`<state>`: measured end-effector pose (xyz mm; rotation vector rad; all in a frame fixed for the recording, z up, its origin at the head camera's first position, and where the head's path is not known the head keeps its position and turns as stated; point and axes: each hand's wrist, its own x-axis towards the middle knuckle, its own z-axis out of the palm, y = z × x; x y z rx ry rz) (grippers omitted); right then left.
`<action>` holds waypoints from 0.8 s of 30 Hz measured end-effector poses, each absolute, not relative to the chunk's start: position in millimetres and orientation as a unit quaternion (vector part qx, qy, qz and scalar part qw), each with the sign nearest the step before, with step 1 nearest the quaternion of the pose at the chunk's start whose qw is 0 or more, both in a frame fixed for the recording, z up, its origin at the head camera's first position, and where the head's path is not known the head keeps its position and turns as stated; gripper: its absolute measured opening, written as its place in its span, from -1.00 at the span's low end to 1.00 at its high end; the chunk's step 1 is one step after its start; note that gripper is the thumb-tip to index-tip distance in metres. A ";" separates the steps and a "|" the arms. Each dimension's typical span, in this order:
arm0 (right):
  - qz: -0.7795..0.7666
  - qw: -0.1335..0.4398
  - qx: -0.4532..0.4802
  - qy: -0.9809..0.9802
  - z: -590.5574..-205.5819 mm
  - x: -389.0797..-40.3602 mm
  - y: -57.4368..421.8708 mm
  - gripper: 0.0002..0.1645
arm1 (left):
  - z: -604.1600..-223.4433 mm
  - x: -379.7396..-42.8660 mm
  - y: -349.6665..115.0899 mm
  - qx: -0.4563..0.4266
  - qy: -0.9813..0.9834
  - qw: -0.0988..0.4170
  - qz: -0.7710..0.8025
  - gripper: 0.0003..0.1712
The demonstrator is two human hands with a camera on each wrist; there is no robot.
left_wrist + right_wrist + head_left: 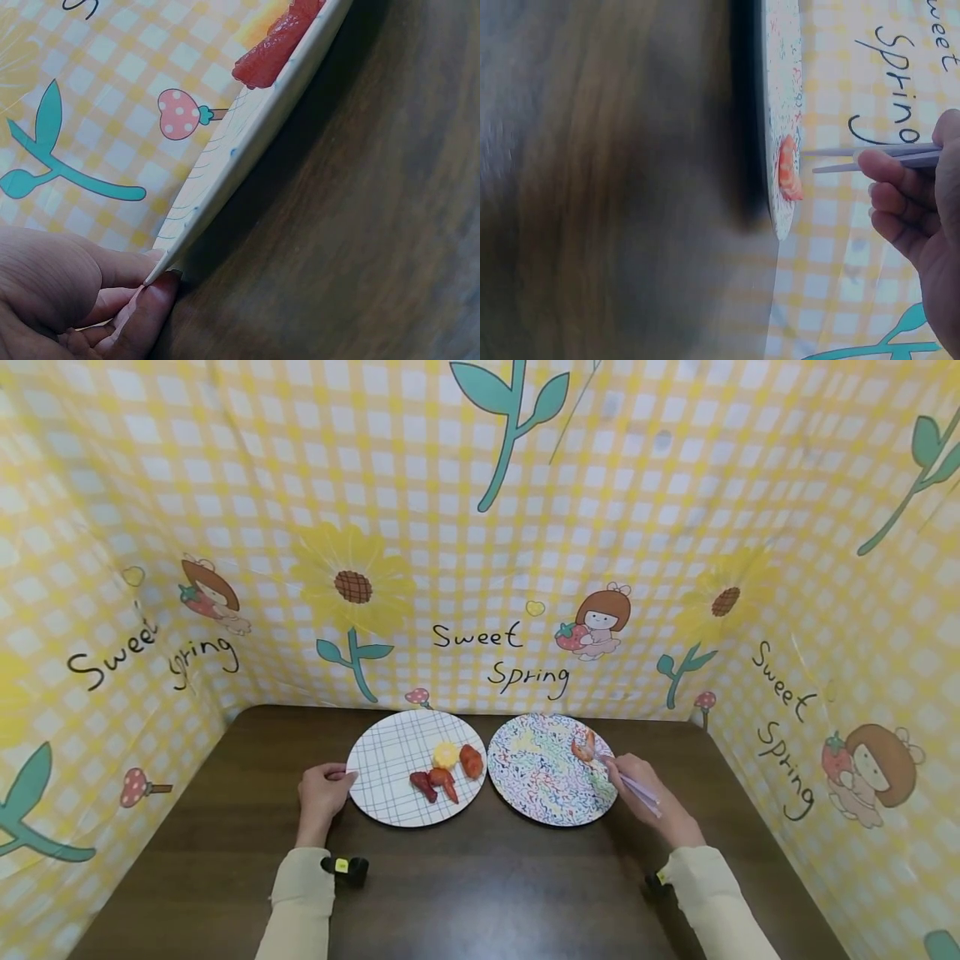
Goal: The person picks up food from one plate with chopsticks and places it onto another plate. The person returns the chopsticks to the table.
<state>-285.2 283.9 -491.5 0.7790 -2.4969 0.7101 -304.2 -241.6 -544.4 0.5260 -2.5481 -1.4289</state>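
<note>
My left hand (322, 795) pinches the left rim of a white plate (386, 752) with a blue grid pattern, thumb above and fingers beneath in the left wrist view. On that plate's right side lie a yellow scalloped round piece (445, 755), a dark red drumstick-shaped piece (423, 785), an orange-red wing-shaped piece (442, 781) and a reddish-brown lump (471, 762). My right hand (643, 789) grips a pair of pale purple chopsticks (900, 157). Their tips stand slightly apart beside an orange shrimp (787, 169) on the colourfully speckled plate (536, 777).
Both plates stand side by side on a dark brown wooden table (465, 893), close to its back edge. A yellow checked cloth (480, 552) with flowers and lettering hangs around the back and sides. A small black device (351, 870) is strapped to the left wrist.
</note>
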 end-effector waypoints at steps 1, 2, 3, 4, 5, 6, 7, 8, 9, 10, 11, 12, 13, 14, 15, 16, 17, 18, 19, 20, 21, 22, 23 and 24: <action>0.262 0.220 0.281 -0.897 -492.6 -285.4 284.1 -0.74 | -544.8 -304.1 -241.8 0.175 -0.855 0.086 -0.481 -0.59; 0.270 0.230 0.279 -0.892 -494.1 -286.2 284.4 -0.73 | -545.2 -303.7 -241.8 0.173 -0.855 0.086 -0.482 -0.59; 0.280 0.239 0.273 -0.889 -495.6 -287.4 285.5 -0.72 | -545.5 -303.5 -241.7 0.172 -0.854 0.087 -0.483 -0.60; 0.294 0.242 0.259 -0.888 -497.6 -289.0 287.1 -0.72 | -545.8 -303.3 -241.6 0.170 -0.854 0.089 -0.484 -0.60; 0.312 0.239 0.239 -0.888 -499.3 -290.6 288.8 -0.72 | -546.1 -303.4 -241.6 0.170 -0.853 0.091 -0.485 -0.60; 0.330 0.228 0.212 -0.891 -501.1 -292.4 290.8 -0.69 | -546.2 -303.1 -241.4 0.171 -0.852 0.092 -0.486 -0.61; 0.351 0.211 0.183 -0.894 -503.0 -294.1 293.2 -0.66 | -546.2 -302.8 -241.2 0.173 -0.852 0.092 -0.486 -0.61; 0.364 0.191 0.157 -0.898 -504.7 -295.6 295.6 -0.61 | -546.4 -302.5 -241.1 0.174 -0.851 0.092 -0.486 -0.61; 0.374 0.167 0.126 -0.903 -506.5 -296.9 298.0 -0.55 | -546.4 -302.5 -241.1 0.175 -0.852 0.091 -0.485 -0.61; 0.382 0.142 0.099 -0.908 -507.6 -297.9 299.9 -0.49 | -546.4 -302.7 -241.3 0.175 -0.853 0.089 -0.484 -0.61; 0.384 0.121 0.081 -0.912 -508.4 -298.9 301.7 -0.45 | -546.2 -302.6 -241.4 0.175 -0.853 0.087 -0.484 -0.61; 0.386 0.101 0.066 -0.915 -509.0 -299.8 303.3 -0.42 | -546.1 -302.5 -241.4 0.175 -0.853 0.085 -0.484 -0.60; 0.385 0.084 0.059 -0.917 -509.1 -300.2 304.4 -0.41 | -545.9 -302.8 -241.5 0.174 -0.854 0.084 -0.484 -0.60; 0.381 0.074 0.058 -0.920 -508.9 -300.5 304.9 -0.42 | -545.8 -302.8 -241.4 0.174 -0.854 0.083 -0.484 -0.60; 0.382 0.068 0.058 -0.920 -508.2 -300.6 305.0 -0.44 | -545.6 -302.8 -241.2 0.175 -0.854 0.083 -0.483 -0.60; 0.384 0.066 0.067 -0.919 -507.0 -300.6 304.7 -0.47 | -545.3 -302.8 -241.0 0.175 -0.854 0.083 -0.483 -0.60; 0.384 0.071 0.078 -0.917 -505.6 -300.8 303.8 -0.49 | -545.0 -302.6 -240.8 0.176 -0.853 0.084 -0.484 -0.60; 0.384 0.081 0.093 -0.915 -504.0 -300.7 302.4 -0.53 | -545.0 -302.8 -240.9 0.176 -0.853 0.086 -0.484 -0.60; 0.382 0.096 0.115 -0.912 -502.2 -300.2 300.9 -0.58 | -544.8 -302.7 -240.9 0.177 -0.853 0.086 -0.484 -0.60; 0.377 0.115 0.139 -0.909 -500.7 -299.7 299.0 -0.62 | -544.7 -302.4 -240.8 0.177 -0.852 0.087 -0.484 -0.61; 0.367 0.136 0.165 -0.906 -499.3 -299.4 297.1 -0.67 | -544.6 -302.2 -240.9 0.177 -0.852 0.087 -0.484 -0.61; 0.352 0.158 0.190 -0.903 -498.1 -299.0 294.7 -0.71 | -544.4 -302.0 -241.0 0.178 -0.852 0.087 -0.484 -0.61; 0.340 0.178 0.211 -0.899 -496.9 -298.5 292.3 -0.74 | -544.3 -301.8 -241.3 0.178 -0.852 0.087 -0.485 -0.61; 0.326 0.196 0.230 -0.896 -496.0 -298.1 290.0 -0.77 | -544.3 -301.7 -241.6 0.179 -0.852 0.087 -0.484 -0.61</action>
